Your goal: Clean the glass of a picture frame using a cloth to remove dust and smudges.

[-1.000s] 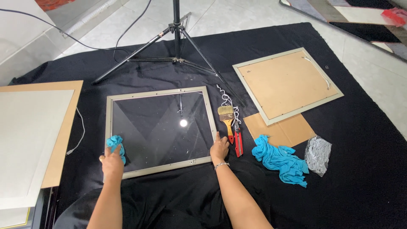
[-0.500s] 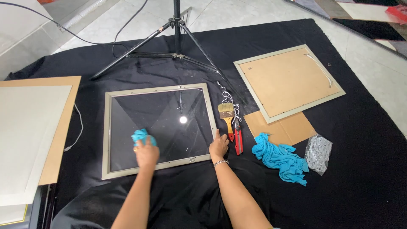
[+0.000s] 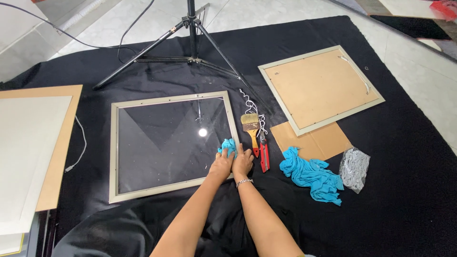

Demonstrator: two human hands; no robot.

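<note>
Sliding across the glass since a moment ago, the left hand (image 3: 221,166) is now pressing a small blue cloth (image 3: 229,145) against the lower right corner of the glazed frame (image 3: 114,147), its fingers closed over the cloth. Beside it, touching, the right hand (image 3: 243,162) is lying flat and open on the frame's right rail, a bracelet at the wrist. The frame is lying on a black sheet (image 3: 404,190) spread over the floor. Just right of the hands, a paintbrush (image 3: 251,127) and a red-handled tool (image 3: 264,154) are lying side by side. Farther right, a crumpled blue rag (image 3: 312,173) and a grey cloth (image 3: 354,169) are sitting near a second frame (image 3: 321,88) turned backing up. A tripod (image 3: 190,47) is standing at the sheet's far edge.
</note>
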